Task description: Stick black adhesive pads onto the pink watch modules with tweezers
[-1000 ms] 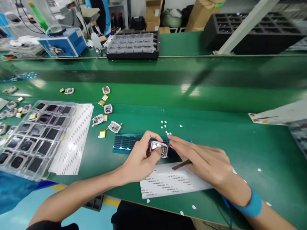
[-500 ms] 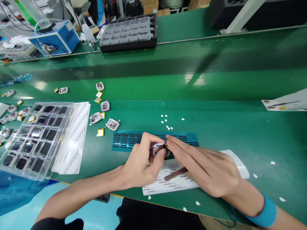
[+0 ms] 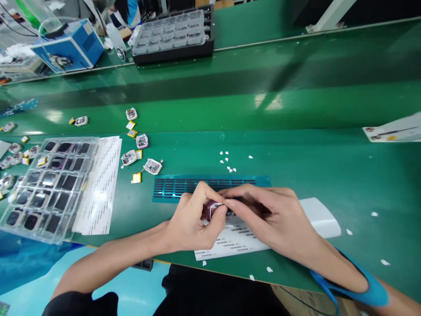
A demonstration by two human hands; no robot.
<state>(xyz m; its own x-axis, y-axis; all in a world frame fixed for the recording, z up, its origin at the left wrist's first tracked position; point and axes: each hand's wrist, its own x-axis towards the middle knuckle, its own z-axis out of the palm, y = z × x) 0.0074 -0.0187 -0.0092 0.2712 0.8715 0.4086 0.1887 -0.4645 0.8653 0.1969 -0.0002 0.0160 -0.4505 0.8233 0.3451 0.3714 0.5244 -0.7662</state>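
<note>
Blue benchtop unit over at ten o'clock, white trim, metal fitting on its front, and some crumpled white tissue-looking stuff just left of it. Around half past ten there's a tilted whitish bottle. At eleven, a clear moulded plastic tray sits on a black tray. Half past one: pale post standing on the green upper shelf, dark bulky crate right by it, mostly cropped. Three o'clock's got a white panel with a thin dark streak and a yellow dot. Blue plastic sheeting at eight, light-blue floor at seven.
</note>
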